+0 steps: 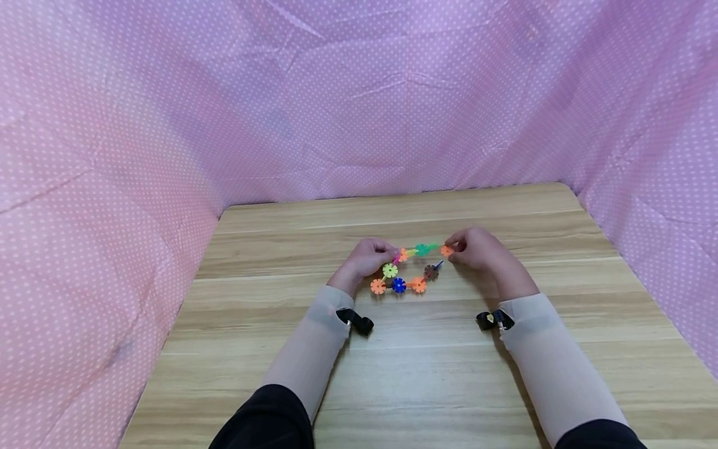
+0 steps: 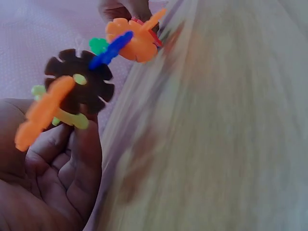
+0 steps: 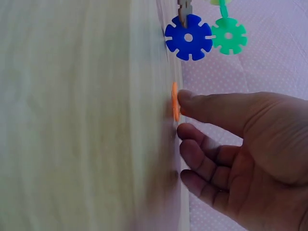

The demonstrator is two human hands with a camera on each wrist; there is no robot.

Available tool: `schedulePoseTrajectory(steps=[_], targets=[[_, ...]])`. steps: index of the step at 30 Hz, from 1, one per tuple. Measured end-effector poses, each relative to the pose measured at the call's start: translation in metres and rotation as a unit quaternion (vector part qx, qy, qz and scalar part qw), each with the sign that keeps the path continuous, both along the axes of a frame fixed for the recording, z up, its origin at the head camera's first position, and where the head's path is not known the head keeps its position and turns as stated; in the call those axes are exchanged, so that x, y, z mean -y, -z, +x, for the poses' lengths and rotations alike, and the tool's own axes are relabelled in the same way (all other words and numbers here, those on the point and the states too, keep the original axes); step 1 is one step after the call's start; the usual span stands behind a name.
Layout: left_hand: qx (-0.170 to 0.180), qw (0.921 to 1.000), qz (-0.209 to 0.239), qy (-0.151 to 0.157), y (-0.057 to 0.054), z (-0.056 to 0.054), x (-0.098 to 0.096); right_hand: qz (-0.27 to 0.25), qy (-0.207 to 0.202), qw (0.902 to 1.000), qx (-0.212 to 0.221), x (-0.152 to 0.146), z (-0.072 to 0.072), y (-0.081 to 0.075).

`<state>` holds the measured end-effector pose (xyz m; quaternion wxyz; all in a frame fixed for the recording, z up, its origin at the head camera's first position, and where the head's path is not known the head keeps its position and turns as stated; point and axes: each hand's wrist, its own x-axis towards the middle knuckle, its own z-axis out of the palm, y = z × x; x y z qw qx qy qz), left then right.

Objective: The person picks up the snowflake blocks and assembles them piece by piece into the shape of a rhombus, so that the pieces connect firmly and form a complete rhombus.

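Note:
A chain of colourful notched plastic discs (image 1: 399, 285) is bent into a loop just over the table, in the middle of the head view. At the loop's upper left, my left hand (image 1: 367, 257) pinches it near a pink disc. An orange disc (image 3: 175, 103) is pinched by the thumb and fingers of my right hand (image 1: 481, 251). Whether that disc joins the green piece (image 1: 422, 249) beside it, I cannot tell. Below it, a brown disc (image 1: 430, 272) carries a dark blue one at the chain's end. A dark disc (image 2: 98, 89) and an orange one hang before the left fingers.
The wooden table (image 1: 415, 374) stretches out beneath both arms. Pink dotted cloth (image 1: 359, 100) hangs behind it and along both sides. Black wrist mounts (image 1: 359, 323) sit under each cuff, above the tabletop.

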<state>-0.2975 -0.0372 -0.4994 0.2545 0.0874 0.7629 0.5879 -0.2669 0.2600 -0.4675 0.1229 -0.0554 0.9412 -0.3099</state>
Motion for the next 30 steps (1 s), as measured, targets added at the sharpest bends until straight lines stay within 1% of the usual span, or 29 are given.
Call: schedulePoseTrajectory(steps=[3,6,8,10,13,16,17,20,22,24,27,30], targets=[[-0.014,0.9996,-0.022,-0.008,-0.001,0.001,0.000,0.007,-0.005,1.0000,-0.002,0.000,0.000,0.002],[-0.053,0.9968,-0.060,-0.004,-0.003,0.001,0.001,0.004,-0.011,0.9999,-0.011,-0.001,-0.001,0.003],[-0.090,0.9908,-0.101,0.004,-0.004,0.000,0.002,-0.001,-0.011,0.9998,-0.015,-0.001,-0.002,0.005],[-0.121,0.9815,-0.148,0.011,-0.007,0.001,0.003,-0.009,-0.010,0.9998,-0.016,-0.001,-0.002,0.006],[-0.140,0.9696,-0.200,0.013,-0.011,0.002,0.005,-0.026,-0.002,0.9995,-0.017,-0.001,-0.003,0.007],[-0.139,0.9638,-0.227,0.014,-0.013,0.003,0.005,-0.067,0.010,0.9977,-0.009,0.000,-0.004,0.009],[-0.142,0.9622,-0.232,0.015,-0.013,0.003,0.005,-0.083,0.015,0.9964,-0.006,0.001,-0.004,0.010],[-0.168,0.9549,-0.245,0.013,-0.013,0.003,0.002,-0.141,0.037,0.9892,0.009,0.004,-0.006,0.012],[-0.194,0.9529,-0.232,0.010,-0.014,0.004,-0.001,-0.169,0.050,0.9843,0.013,0.007,-0.007,0.014],[-0.221,0.9523,-0.211,0.012,-0.014,0.005,-0.006,-0.188,0.058,0.9802,0.016,0.009,-0.008,0.016],[-0.240,0.9538,-0.177,0.036,-0.015,0.009,-0.012,-0.201,0.063,0.9775,0.016,0.012,-0.009,0.019],[-0.248,0.9495,-0.179,0.071,-0.014,0.012,-0.017,-0.209,0.059,0.9759,0.025,0.015,-0.010,0.020]])
